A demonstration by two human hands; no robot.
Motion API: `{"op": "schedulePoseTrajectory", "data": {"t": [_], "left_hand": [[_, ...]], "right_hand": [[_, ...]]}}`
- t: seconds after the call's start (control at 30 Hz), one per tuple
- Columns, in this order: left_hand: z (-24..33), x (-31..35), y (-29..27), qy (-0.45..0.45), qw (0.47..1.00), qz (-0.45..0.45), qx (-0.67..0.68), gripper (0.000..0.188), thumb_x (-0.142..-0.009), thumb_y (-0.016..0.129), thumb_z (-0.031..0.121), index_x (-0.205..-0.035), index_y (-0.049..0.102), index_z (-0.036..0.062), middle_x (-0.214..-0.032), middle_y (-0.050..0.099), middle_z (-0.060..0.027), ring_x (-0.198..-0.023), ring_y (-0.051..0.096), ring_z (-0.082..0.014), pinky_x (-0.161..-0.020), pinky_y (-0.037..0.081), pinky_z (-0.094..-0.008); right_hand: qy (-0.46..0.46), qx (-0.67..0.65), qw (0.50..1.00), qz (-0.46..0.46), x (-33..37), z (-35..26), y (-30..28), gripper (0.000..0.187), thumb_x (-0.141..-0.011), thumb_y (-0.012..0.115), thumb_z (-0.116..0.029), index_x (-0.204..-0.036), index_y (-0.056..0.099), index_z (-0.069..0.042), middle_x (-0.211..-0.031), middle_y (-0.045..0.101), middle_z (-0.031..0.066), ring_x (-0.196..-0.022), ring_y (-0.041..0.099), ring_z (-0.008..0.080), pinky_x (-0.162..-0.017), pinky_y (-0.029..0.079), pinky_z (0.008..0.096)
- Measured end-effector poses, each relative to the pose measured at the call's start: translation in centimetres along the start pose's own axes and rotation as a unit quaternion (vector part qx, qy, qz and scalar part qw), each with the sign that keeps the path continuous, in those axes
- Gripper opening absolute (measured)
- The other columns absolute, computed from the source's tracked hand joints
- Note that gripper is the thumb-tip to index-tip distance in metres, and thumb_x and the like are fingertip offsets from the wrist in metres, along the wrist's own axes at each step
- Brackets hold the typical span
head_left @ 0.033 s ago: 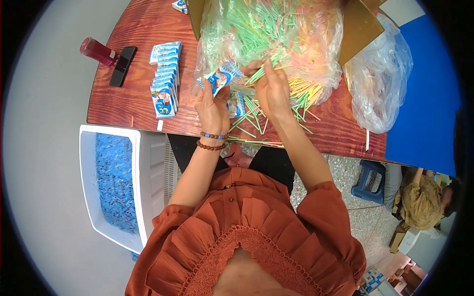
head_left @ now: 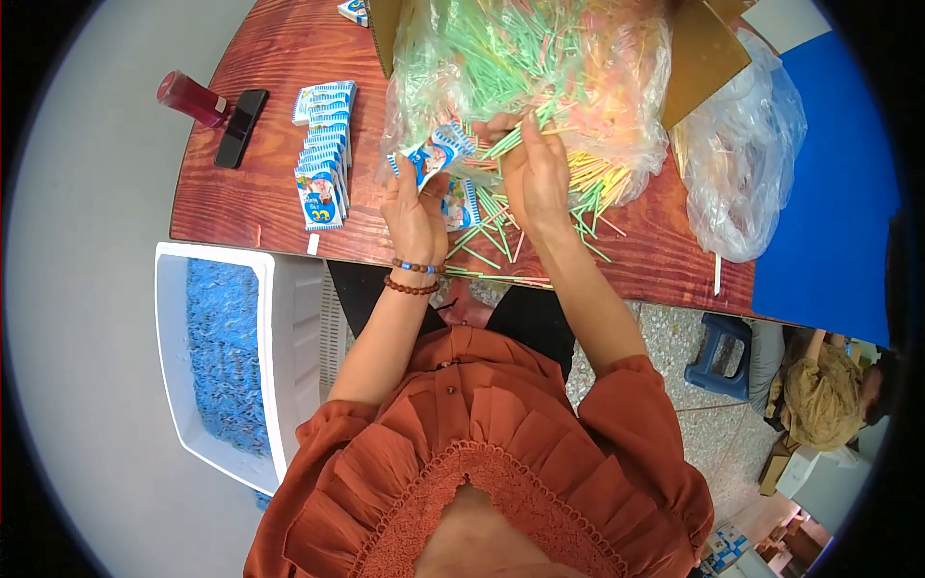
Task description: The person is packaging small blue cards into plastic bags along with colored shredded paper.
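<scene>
A small blue-and-white packet (head_left: 439,154) with a crimped striped end is pinched in my left hand (head_left: 414,217), above the near edge of the table. My right hand (head_left: 538,183) is closed round a few thin green and yellowish sticks (head_left: 508,143), just right of that packet. Below it, a second packet (head_left: 462,204) lies partly hidden by my left hand. Beyond both hands, a clear plastic bag (head_left: 424,87) spills a heap of thin green, pink and yellow sticks (head_left: 520,53). More loose sticks (head_left: 491,236) lie scattered between my wrists.
Left on the wooden table (head_left: 260,207) are an overlapping row of packets (head_left: 325,159), a phone (head_left: 241,128) and a red bottle (head_left: 191,98). Cardboard flaps (head_left: 708,63) flank the bag; another clear bag (head_left: 742,164) sits right. A white tub (head_left: 299,356) holds blue pieces. A blue stool (head_left: 721,354) stands right.
My right hand has shifted very slightly to the right, and the sticks in it have spread a little. My left hand and its packet stay almost in place.
</scene>
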State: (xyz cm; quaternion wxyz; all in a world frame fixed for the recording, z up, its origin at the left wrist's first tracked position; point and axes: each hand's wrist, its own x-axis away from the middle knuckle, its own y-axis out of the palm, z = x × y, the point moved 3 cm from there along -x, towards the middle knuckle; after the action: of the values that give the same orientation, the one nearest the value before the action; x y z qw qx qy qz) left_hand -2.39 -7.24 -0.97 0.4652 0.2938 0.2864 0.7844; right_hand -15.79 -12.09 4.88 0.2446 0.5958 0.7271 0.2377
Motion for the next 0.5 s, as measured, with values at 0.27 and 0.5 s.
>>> {"op": "schedulePoseTrajectory", "data": {"t": [0.27,0.5], "left_hand": [[0.0,0.6,0.3,0.008,0.999,-0.018,-0.028,0.027,-0.098,0.056,0.029,-0.102,0.065,0.0036,-0.098,0.068,-0.0032,-0.086,0.063,-0.0121,-0.074,0.05,-0.03],[-0.3,0.8,1.1,0.022,0.999,-0.033,0.012,0.023,-0.1,0.053,0.025,-0.104,0.063,0.0046,-0.102,0.067,-0.0043,-0.09,0.062,-0.0131,-0.078,0.05,-0.0308]], "right_hand": [[-0.16,0.109,0.981,-0.011,0.1,-0.8,3.2,0.031,-0.104,0.041,-0.028,-0.109,0.047,0.002,-0.104,0.063,0.0184,-0.103,0.063,0.0297,-0.101,0.04,0.0435],[-0.175,0.243,0.954,0.016,1.1,1.1,4.0,0.038,-0.104,0.037,-0.028,-0.106,0.056,0.004,-0.125,0.059,0.021,-0.127,0.046,0.0275,-0.109,0.03,0.0407]]}}
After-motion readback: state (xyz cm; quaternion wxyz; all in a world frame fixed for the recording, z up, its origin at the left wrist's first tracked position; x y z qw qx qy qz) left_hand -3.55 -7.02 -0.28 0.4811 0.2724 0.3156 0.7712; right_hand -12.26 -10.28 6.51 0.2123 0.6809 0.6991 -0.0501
